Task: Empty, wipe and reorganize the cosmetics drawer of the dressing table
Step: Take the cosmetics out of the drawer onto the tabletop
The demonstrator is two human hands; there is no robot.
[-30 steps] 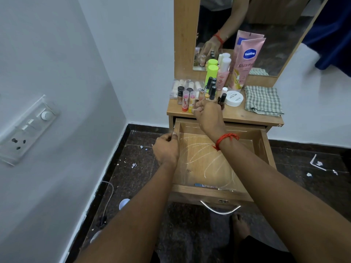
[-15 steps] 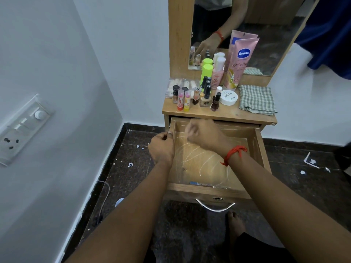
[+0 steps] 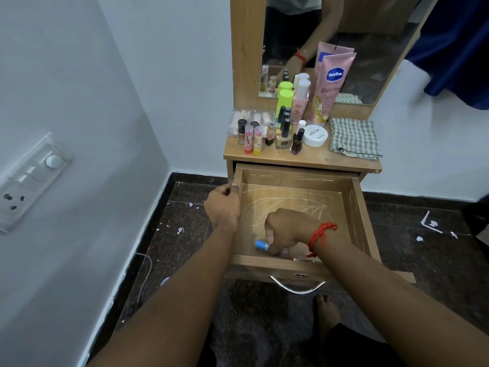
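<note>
While the left hand [image 3: 223, 207] grips the drawer [image 3: 356, 207], the right hand [image 3: 287, 231] closes on a blue-capped tube [image 3: 262, 245].

right hand [image 3: 288, 231] closed on blue-capped item [image 3: 262, 245] | left hand [image 3: 225, 207] gripping drawer [image 3: 357, 207] wall

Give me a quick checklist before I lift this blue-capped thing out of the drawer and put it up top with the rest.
1. Right hand closed around the blue-capped item: ok.
2. Left hand steadying the drawer by its left wall: ok.
3. Drawer pulled out far enough to lift straight up: ok.
4. Free spot on the tabletop: ok, bare wood along the front edge, ahead of the nail polish bottles.
5. Drawer otherwise emptied: not ok, something small lies at the front wall under the right wrist.
6. Checked cloth ready for wiping: ok, folded on the tabletop's right side.
</note>
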